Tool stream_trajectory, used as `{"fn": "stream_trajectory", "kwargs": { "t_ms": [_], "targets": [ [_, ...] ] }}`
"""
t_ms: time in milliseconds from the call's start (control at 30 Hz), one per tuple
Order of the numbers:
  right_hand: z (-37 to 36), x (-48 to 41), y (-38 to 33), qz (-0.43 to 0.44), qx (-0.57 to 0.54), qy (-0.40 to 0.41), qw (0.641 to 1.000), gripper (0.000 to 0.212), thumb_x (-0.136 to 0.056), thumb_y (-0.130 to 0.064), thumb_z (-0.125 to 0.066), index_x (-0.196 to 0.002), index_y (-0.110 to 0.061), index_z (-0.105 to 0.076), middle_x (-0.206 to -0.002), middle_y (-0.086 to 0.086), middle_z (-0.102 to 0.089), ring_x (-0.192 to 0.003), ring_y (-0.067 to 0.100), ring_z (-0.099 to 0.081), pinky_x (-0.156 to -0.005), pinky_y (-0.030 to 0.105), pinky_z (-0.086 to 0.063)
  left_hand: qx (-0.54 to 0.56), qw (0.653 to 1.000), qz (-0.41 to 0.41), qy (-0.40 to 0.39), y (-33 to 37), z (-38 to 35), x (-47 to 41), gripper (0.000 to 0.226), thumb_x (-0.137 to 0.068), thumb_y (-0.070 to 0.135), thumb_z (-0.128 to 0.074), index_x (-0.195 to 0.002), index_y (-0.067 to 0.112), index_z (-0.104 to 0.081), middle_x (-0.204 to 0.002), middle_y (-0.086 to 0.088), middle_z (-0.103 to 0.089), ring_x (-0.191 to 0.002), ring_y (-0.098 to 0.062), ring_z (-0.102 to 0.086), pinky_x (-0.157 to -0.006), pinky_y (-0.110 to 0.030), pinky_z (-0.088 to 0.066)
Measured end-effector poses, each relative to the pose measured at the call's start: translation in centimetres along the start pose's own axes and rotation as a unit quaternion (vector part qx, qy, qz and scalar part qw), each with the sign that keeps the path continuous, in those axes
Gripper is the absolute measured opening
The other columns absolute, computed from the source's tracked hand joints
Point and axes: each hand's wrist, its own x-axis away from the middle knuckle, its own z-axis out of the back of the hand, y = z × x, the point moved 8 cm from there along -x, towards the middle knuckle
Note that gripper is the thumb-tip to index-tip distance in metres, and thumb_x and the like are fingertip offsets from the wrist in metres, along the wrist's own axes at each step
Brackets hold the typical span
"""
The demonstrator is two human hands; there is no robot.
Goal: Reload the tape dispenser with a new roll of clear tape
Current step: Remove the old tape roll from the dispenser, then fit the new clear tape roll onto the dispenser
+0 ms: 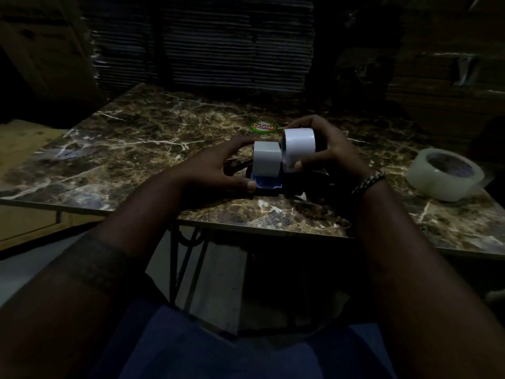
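Observation:
On the marble table [136,149] stands a black tape dispenser [266,162] with a pale curved front and a bluish flap at its near end. My left hand [207,170] grips the dispenser's front from the left, its thumb pressed on the flap. My right hand [336,154] is closed around a pale roll of tape [299,147] that stands on edge at the dispenser's back, touching it. Whether that roll sits on the hub is hidden by my fingers. A second roll of clear tape [444,177] lies flat on the table to the right, apart from both hands.
A round green and red sticker [263,127] is stuck on the tabletop just behind the dispenser. Stacks of flat cardboard [205,42] rise behind the table, with more boxes at the right. The table's near edge runs just below my wrists. The scene is very dark.

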Motion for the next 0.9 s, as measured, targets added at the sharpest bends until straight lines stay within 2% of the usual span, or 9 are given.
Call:
{"fn": "stream_trajectory", "kwargs": {
  "t_ms": [133,267,300,400,467,600,733,800,900],
  "targets": [
    [1.6,0.0,0.4,-0.021,0.026,0.088,0.996,0.074,-0.070,0.007,-0.085,-0.134,-0.011,-0.053,-0.128,0.012,-0.057,-0.103,0.023,-0.063,-0.062,0.018,-0.057,-0.014,1.000,0.005,0.006,0.0,0.1,0.1,0.088,-0.081,0.022,-0.097,-0.133,0.078,-0.053,-0.167,0.020,-0.040,-0.159,-0.018,-0.038,-0.113,-0.055,-0.055],
    [3.3,-0.1,1.2,-0.054,0.100,0.174,0.978,0.079,-0.073,-0.001,-0.089,-0.136,-0.009,-0.042,-0.128,0.010,-0.046,-0.093,0.009,-0.053,-0.048,0.006,-0.047,-0.055,0.998,0.003,0.008,0.5,0.2,0.1,0.085,-0.078,0.035,-0.097,-0.121,0.088,-0.048,-0.160,0.024,-0.042,-0.158,-0.015,-0.037,-0.120,-0.055,-0.048],
    [3.5,-0.1,1.3,-0.057,0.127,0.189,0.972,0.079,-0.072,-0.006,-0.090,-0.135,-0.009,-0.043,-0.130,0.010,-0.046,-0.096,0.012,-0.053,-0.052,0.007,-0.049,-0.072,0.997,0.000,0.008,0.5,0.3,0.0,0.084,-0.073,0.044,-0.095,-0.124,0.089,-0.045,-0.163,0.023,-0.041,-0.159,-0.015,-0.036,-0.123,-0.054,-0.045],
    [4.2,0.1,1.0,-0.044,0.208,0.237,0.948,0.076,-0.070,-0.020,-0.093,-0.133,-0.012,-0.051,-0.139,0.013,-0.045,-0.117,0.022,-0.049,-0.090,0.026,-0.050,-0.108,0.994,-0.008,0.007,0.3,0.6,-0.4,0.087,-0.068,0.058,-0.091,-0.133,0.085,-0.040,-0.173,0.016,-0.035,-0.161,-0.013,-0.033,-0.129,-0.052,-0.038],
    [4.5,0.0,1.1,-0.043,0.233,0.250,0.939,0.076,-0.070,-0.025,-0.092,-0.135,-0.014,-0.054,-0.143,0.013,-0.042,-0.127,0.026,-0.048,-0.098,0.027,-0.042,-0.117,0.993,-0.005,0.008,0.1,0.8,-0.6,0.088,-0.066,0.062,-0.091,-0.133,0.086,-0.038,-0.174,0.016,-0.034,-0.161,-0.013,-0.033,-0.128,-0.052,-0.038],
    [4.8,-0.6,1.3,-0.039,0.272,0.276,0.921,0.082,-0.071,-0.034,-0.090,-0.140,-0.017,-0.049,-0.143,0.013,-0.047,-0.132,0.031,-0.047,-0.104,0.036,-0.044,-0.100,0.995,-0.004,0.003,0.0,0.7,-0.5,0.088,-0.062,0.067,-0.095,-0.129,0.087,-0.041,-0.172,0.017,-0.036,-0.161,-0.013,-0.033,-0.127,-0.053,-0.040],
    [5.0,-2.0,1.2,-0.053,0.300,0.275,0.912,0.076,-0.074,-0.037,-0.085,-0.136,-0.013,-0.048,-0.137,0.014,-0.055,-0.128,0.034,-0.051,-0.101,0.041,-0.047,-0.031,1.000,0.000,0.008,0.4,0.2,-0.1,0.084,-0.078,0.031,-0.097,-0.125,0.083,-0.052,-0.157,0.027,-0.045,-0.156,-0.011,-0.039,-0.116,-0.055,-0.053],
    [4.9,-3.3,0.7,-0.049,0.337,0.257,0.905,0.069,-0.078,-0.038,-0.081,-0.134,-0.013,-0.051,-0.135,0.017,-0.056,-0.126,0.036,-0.052,-0.102,0.043,-0.046,0.031,0.999,0.014,0.013,0.0,0.1,0.1,0.086,-0.081,0.014,-0.093,-0.132,0.073,-0.057,-0.163,0.020,-0.043,-0.156,-0.013,-0.040,-0.102,-0.054,-0.063],
    [4.7,-5.3,0.6,-0.065,0.378,0.213,0.899,0.068,-0.081,-0.041,-0.078,-0.138,-0.015,-0.052,-0.139,0.017,-0.052,-0.130,0.037,-0.049,-0.106,0.043,-0.043,0.074,0.997,0.023,0.008,-0.3,-0.1,0.2,0.088,-0.084,0.005,-0.090,-0.146,0.058,-0.056,-0.172,0.014,-0.036,-0.156,-0.015,-0.039,-0.096,-0.056,-0.065]
  ]
}}
